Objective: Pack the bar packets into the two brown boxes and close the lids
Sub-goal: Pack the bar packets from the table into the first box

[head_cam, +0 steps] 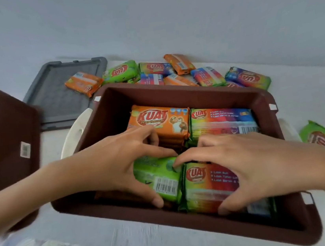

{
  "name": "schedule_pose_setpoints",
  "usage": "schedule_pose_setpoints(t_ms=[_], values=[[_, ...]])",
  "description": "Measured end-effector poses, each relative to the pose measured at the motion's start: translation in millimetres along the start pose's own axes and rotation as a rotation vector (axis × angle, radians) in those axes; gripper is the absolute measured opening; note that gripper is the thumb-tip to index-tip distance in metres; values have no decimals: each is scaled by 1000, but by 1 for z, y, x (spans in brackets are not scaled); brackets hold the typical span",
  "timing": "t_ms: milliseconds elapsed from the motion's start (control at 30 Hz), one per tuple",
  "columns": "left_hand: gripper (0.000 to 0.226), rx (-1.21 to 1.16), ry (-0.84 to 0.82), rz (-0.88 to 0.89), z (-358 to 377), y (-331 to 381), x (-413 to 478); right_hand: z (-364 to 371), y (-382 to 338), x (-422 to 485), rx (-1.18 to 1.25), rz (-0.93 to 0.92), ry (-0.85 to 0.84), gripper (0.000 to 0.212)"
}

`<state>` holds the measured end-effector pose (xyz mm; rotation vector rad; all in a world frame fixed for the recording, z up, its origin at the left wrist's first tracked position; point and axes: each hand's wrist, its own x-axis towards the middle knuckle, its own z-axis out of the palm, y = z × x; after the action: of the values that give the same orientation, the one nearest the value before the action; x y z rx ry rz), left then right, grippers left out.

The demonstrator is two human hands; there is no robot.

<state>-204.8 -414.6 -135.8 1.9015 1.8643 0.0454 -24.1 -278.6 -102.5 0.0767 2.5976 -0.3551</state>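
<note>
Packing underway: gripping green plastic bar packet point(160, 176) in fingers of left hand point(111, 166), rainbow-coloured plastic packet point(207, 185) in right hand point(255, 162), inside brown plastic box point(173, 89); next, likely pressing both flat.

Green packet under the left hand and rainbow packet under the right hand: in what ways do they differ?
The green packet is plain green; the rainbow packet fades from green to red. The green packet shows a barcode; the rainbow packet shows its KUAT logo. The left hand holds the green packet, the right hand the rainbow packet beside it. Both lie side by side in the brown box.
</note>
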Motion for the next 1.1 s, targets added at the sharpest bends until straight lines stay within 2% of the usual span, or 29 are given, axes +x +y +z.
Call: schedule_pose_setpoints(t_ms=[100, 233, 533, 700, 800, 900, 933, 1100], values=[[81, -64, -114, 9, -8, -4, 4, -2, -1, 2, 11, 23, -41, 92], [87, -101, -153, 23, -12, -10, 4, -1, -8, 4, 9, 46, -97, 97], [75, -90, -127, 63, -8, -8, -5, 6, -21, -1, -9, 137, -63, 69], [73, -89, -224, 86, -15, -4, -1, 7, -18, -1, 80, 142, -37, 74], [73, -92, -217, 63, -24, 2, 9, 13, -13, -8, 217, 153, 95, 72], [89, -158, -14, 71, -31, 16, 18, 21, -8, -25, 326, 200, 358, 65], [87, -174, 58, 91, -33, 24, 20, 23, -6, -34, 345, 218, 440, 64], [37, -160, 200, 144, -51, 83, 35, 29, 16, -92, 363, 315, 736, 61]])
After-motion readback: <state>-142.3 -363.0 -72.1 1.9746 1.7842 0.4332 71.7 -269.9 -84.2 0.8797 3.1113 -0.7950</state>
